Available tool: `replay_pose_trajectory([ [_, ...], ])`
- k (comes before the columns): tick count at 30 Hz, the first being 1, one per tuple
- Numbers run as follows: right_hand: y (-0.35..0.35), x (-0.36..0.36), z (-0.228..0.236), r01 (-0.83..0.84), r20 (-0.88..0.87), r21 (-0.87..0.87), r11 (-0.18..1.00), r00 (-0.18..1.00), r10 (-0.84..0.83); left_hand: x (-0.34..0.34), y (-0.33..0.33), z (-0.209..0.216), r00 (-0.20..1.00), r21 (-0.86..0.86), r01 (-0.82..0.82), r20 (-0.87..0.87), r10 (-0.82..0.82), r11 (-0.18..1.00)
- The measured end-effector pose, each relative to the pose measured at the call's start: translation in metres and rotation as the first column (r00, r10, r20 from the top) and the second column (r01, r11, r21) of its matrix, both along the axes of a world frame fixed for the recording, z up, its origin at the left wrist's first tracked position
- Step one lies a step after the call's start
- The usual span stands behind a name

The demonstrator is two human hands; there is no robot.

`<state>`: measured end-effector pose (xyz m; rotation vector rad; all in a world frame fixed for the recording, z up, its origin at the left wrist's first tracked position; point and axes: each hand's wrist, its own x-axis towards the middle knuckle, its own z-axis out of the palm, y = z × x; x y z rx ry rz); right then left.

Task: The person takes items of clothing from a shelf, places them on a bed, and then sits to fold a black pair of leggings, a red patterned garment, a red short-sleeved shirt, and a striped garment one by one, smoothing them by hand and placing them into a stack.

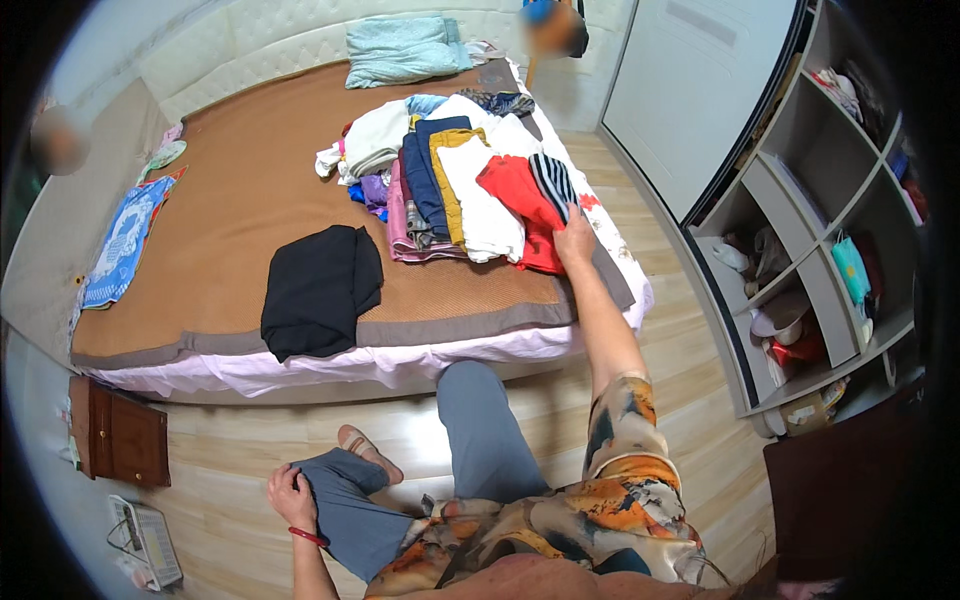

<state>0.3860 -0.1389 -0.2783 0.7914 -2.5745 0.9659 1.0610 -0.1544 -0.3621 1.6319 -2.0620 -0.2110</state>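
My right hand reaches to the right end of a row of folded clothes on the bed. Its fingers are closed on the edge of a black-and-white striped garment, which lies against a red garment. Left of these lie folded white clothing, a mustard garment and navy clothing. My left hand rests over my left knee on the grey trousers, with nothing in it. A folded black garment lies apart, near the bed's front edge.
The bed has a brown mat. A pale green pillow and blue patterned cloth lie on it. Open shelves stand at right beside a white door. A small wooden cabinet and white basket are at left.
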Motion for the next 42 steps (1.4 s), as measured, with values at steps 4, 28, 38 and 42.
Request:
replay_pose_trajectory([
  [4, 0.014, -0.018, 0.024, -0.137, 0.15, -0.304, 0.943, 0.97, 0.19, 0.006, 0.0, -0.006, 1.0, -0.008, -0.003, 0.004, 0.003, 1.0],
  [28, 0.055, 0.034, 0.01, -0.312, -0.064, -0.271, 0.911, 0.95, 0.306, 0.023, 0.008, -0.013, 0.998, -0.021, -0.036, -0.048, 0.035, 0.999],
  [38, 0.077, 0.145, 0.054, 0.286, 0.105, -0.942, 0.173, -0.237, 0.966, -0.026, 0.01, 0.011, 1.0, 0.07, -0.025, -0.016, 0.026, 0.997],
  [42, 0.084, 0.218, 0.021, 0.411, 0.009, -0.867, 0.28, -0.551, 0.835, -0.114, 0.025, -0.018, 0.631, 0.33, 0.459, -0.775, -0.041, 0.825],
])
